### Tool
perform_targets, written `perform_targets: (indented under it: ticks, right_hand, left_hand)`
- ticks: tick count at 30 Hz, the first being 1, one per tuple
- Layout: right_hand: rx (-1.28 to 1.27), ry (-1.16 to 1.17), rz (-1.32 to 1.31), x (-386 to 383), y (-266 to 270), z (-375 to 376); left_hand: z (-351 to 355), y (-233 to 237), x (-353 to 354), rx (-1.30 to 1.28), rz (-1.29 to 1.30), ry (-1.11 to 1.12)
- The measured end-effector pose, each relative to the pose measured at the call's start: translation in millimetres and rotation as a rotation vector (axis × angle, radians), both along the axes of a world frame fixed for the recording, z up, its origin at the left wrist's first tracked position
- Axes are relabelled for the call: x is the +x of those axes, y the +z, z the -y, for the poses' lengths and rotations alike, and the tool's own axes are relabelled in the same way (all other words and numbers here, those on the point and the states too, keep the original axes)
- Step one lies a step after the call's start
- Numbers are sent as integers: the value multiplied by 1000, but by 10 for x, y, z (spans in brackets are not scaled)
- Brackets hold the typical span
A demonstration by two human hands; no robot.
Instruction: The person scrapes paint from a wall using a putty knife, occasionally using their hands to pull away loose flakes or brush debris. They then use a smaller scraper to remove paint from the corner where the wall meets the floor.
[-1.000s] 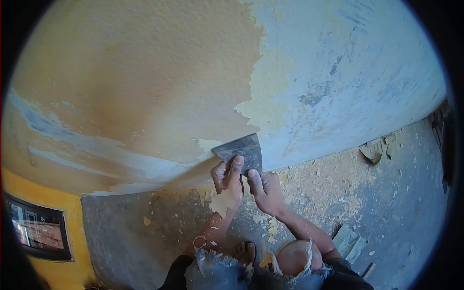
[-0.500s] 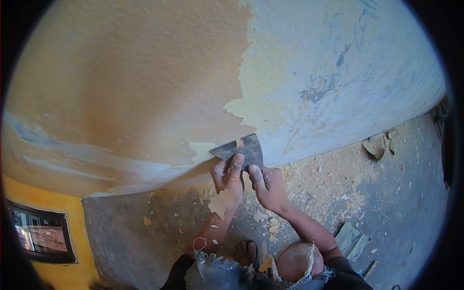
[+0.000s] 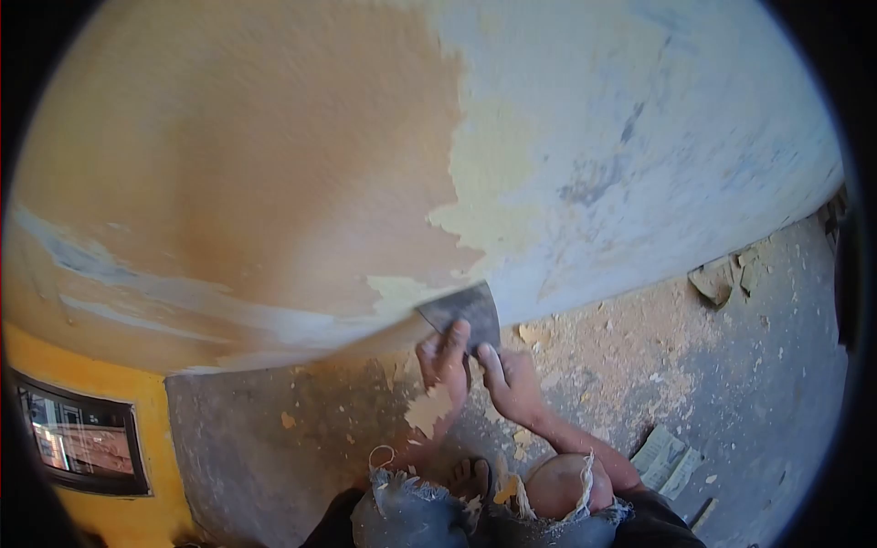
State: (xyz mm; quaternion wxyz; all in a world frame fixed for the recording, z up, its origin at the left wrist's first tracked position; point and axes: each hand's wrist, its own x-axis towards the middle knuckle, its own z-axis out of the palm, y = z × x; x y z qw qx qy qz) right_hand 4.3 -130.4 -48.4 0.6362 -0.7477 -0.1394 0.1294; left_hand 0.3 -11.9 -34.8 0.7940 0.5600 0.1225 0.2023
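Note:
A broad grey scraper blade [image 3: 464, 310] is held between both hands, its wide edge up against the lower part of the wall [image 3: 301, 183]. My left hand [image 3: 445, 354] grips it from the left, thumb flat on the blade. On the right side, my right hand [image 3: 505, 376] pinches the scraper's lower end, thumb on top. Brownish-orange paint covers the wall's left part; pale yellow and whitish patches show to the right. A loose paint flake [image 3: 427, 411] lies over my left wrist.
Paint chips [image 3: 612, 365] litter the grey floor [image 3: 265, 438]. Larger peeled pieces [image 3: 714, 281] lie by the wall at right. A folded paper [image 3: 669, 461] is near my right knee [image 3: 557, 484]. A dark-framed window [image 3: 82, 438] sits in a yellow wall at lower left.
The scraper and both hands have shifted slightly down and to the right in view. The small flake that lay on the blade is no longer seen there.

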Motion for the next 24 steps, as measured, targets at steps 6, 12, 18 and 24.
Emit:
perform_targets:
  ticks: [6, 12, 18, 24]
  right_hand:
    - [-8, -20, -97, -29, 80, -78]
    - [-23, -18, -79, 3, 198, -33]
    - [-45, 10, -7, 24, 109, -68]
    - [-135, 206, 179, 154, 760, 223]
  left_hand:
    - [53, 107, -13, -97, -101, 0]
    - [106, 11, 73, -113, -12, 90]
    - [21, 55, 45, -152, -74, 95]
    - [-197, 502, -85, -295, -118, -185]
